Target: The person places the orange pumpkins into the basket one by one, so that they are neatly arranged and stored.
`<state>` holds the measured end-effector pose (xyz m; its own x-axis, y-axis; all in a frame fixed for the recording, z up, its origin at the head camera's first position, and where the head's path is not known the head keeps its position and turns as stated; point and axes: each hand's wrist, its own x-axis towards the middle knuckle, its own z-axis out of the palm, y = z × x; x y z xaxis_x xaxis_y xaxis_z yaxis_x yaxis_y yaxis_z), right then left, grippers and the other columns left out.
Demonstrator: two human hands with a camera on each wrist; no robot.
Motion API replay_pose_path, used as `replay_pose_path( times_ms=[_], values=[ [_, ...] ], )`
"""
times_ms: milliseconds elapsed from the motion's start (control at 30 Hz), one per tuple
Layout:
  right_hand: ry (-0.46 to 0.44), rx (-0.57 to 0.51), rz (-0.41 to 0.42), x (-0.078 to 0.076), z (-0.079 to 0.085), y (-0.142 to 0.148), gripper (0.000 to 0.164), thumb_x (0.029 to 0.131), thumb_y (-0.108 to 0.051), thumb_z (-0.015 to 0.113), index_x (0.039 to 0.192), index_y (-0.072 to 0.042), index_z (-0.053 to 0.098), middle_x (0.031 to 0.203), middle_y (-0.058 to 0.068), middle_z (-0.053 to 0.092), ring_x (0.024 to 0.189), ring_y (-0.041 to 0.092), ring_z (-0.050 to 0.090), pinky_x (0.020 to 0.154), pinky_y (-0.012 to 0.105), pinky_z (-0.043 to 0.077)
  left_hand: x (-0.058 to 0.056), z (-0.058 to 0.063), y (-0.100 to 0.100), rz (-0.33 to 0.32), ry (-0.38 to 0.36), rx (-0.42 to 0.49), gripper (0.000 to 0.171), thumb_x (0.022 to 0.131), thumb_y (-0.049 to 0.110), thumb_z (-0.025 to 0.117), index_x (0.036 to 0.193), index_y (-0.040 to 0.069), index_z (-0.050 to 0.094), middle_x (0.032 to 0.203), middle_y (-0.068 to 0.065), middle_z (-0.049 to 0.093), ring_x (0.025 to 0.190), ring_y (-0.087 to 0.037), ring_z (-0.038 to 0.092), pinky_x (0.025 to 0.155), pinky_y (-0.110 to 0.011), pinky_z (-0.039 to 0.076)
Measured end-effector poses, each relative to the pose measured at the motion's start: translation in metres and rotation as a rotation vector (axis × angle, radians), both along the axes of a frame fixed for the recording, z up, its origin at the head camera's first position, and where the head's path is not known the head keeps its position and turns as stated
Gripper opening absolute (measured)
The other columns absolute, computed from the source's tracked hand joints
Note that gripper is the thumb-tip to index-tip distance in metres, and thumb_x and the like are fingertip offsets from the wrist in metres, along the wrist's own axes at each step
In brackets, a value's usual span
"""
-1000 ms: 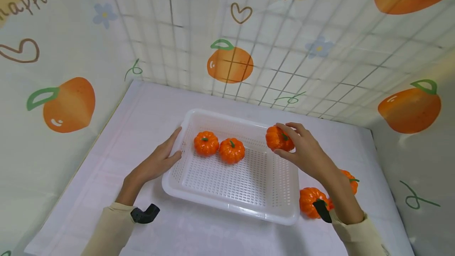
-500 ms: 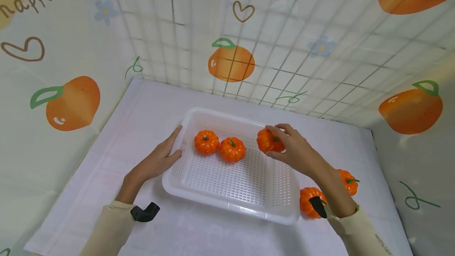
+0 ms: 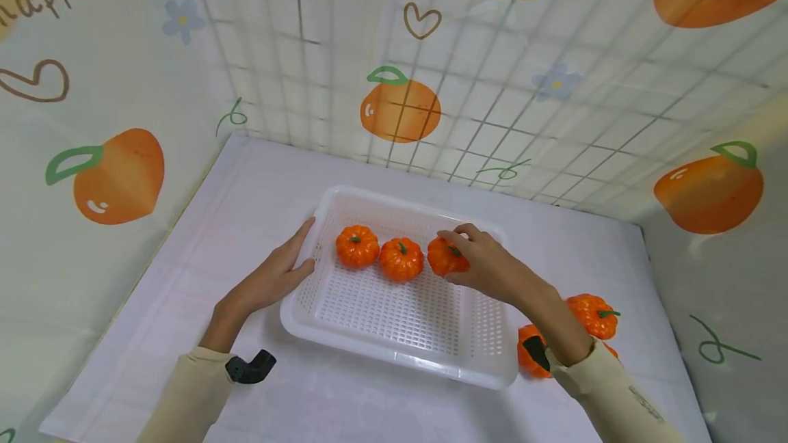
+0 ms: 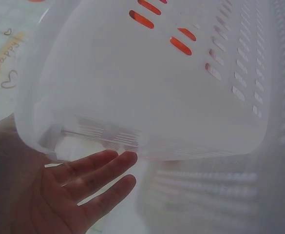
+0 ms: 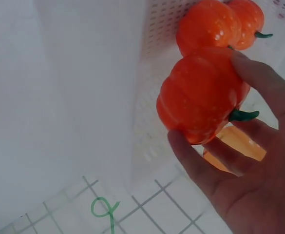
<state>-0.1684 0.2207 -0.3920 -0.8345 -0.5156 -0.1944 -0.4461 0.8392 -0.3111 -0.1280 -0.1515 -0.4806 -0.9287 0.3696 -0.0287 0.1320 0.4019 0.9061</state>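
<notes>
My right hand point(image 3: 489, 265) grips a small orange pumpkin point(image 3: 444, 256) with a green stem, over the right half of a white perforated basket point(image 3: 382, 316). In the right wrist view the thumb and fingers span this pumpkin point(image 5: 200, 92). Two more pumpkins lie side by side in the basket, a left pumpkin point(image 3: 357, 247) and a middle pumpkin point(image 3: 401, 260) close to the held one. My left hand point(image 3: 280, 275) rests against the basket's left end. Its fingers point(image 4: 105, 197) are extended under the rim in the left wrist view.
Right of the basket on the white-covered table point(image 3: 351, 402) are several pumpkins: a rear pumpkin point(image 3: 592, 315), a front pumpkin point(image 3: 531, 354) partly behind the right wrist, and one mostly hidden by the forearm. A printed wall cloth point(image 3: 332, 87) with grid lines stands behind.
My right hand has carried its pumpkin leftward and slightly down, from the basket's right rim to beside the middle pumpkin. The left hand and basket have stayed put.
</notes>
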Motion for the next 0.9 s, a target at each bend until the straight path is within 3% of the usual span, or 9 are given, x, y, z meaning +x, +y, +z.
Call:
replay_pose_path(
  times_ms=[433, 900],
  values=[
    [-0.038, 0.094, 0.006, -0.003, -0.007, -0.014, 0.066, 0.083, -0.017, 0.081, 0.142, -0.006, 0.053, 0.133, 0.021, 0.049, 0.109, 0.038, 0.052, 0.085, 0.042, 0.057, 0.0, -0.001, 0.001, 0.002, 0.009, 0.005, 0.075, 0.102, 0.013, 0.048, 0.162, 0.019, 0.002, 0.166, -0.002, 0.008, 0.145, -0.029, 0.03, 0.112, -0.052, 0.034],
    [-0.023, 0.146, 0.046, -0.006, -0.014, -0.022, 0.059, 0.082, -0.012, 0.08, 0.134, -0.002, 0.055, 0.124, 0.026, 0.051, 0.093, 0.042, 0.057, 0.08, 0.047, 0.057, 0.0, 0.0, 0.001, 0.008, 0.006, 0.0, 0.075, 0.102, 0.015, 0.048, 0.162, 0.02, 0.003, 0.166, -0.002, 0.008, 0.144, -0.028, 0.031, 0.111, -0.051, 0.035]
  ],
)
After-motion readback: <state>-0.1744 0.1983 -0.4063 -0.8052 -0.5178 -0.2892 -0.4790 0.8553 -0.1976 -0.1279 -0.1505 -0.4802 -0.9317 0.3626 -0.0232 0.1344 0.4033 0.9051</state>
